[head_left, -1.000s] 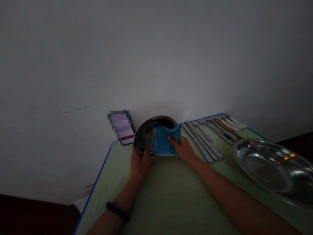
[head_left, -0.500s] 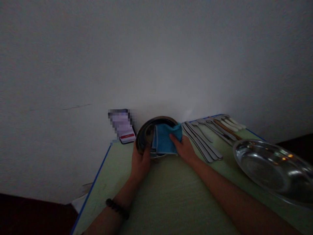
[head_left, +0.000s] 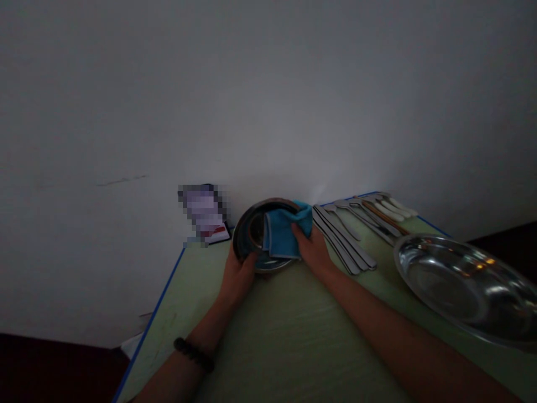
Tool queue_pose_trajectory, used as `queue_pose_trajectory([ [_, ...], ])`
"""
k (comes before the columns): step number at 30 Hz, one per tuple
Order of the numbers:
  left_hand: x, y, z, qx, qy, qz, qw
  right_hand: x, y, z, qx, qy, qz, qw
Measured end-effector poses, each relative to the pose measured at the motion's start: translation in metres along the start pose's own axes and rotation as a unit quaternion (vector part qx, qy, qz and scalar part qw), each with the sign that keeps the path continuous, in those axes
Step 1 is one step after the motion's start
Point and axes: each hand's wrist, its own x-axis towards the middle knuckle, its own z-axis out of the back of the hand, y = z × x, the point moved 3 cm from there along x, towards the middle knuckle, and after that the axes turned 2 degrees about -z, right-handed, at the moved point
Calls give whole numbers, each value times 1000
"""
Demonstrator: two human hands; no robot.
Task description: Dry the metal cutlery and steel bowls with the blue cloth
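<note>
A small steel bowl (head_left: 250, 231) stands tilted toward me at the far edge of a light green table (head_left: 293, 336). My left hand (head_left: 238, 275) grips the bowl's near left rim, thumb over the edge. A blue cloth (head_left: 284, 234) lies folded inside the bowl and over its right side. My right hand (head_left: 314, 252) presses on the cloth, fingers closed on it. A dark bead bracelet (head_left: 193, 355) is on my left wrist.
A row of several steel spoons and knives (head_left: 350, 235) lies right of the bowl, some with pale handles (head_left: 394, 208). A large steel plate (head_left: 461, 285) sits at the right. A blurred box (head_left: 204, 214) leans on the grey wall (head_left: 268, 101). The table's blue left edge (head_left: 155, 319) drops to dark floor.
The cloth has shifted up and to the right inside the bowl with my right hand. My left hand stays on the rim. The view has drifted slightly.
</note>
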Motion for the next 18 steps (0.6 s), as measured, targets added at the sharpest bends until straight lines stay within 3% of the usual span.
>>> queue_pose_trajectory([
  [4, -5, -2, -10, -63, 37, -10, 997, -1, 0, 1, 19, -14, -24, 999],
  [8, -8, -10, -13, -49, 46, -46, 997, -1, 1, 1, 56, -25, -21, 998],
  [14, -7, -7, -12, 17, 35, -32, 999, -2, 2, 4, 11, -21, -35, 999],
  [16, -5, -2, -12, 51, 5, -16, 999, -4, 3, 9, 14, -27, -37, 999],
  [18, -3, -1, -13, 67, -22, -46, 996, -8, 5, 17, 20, -41, -47, 998],
])
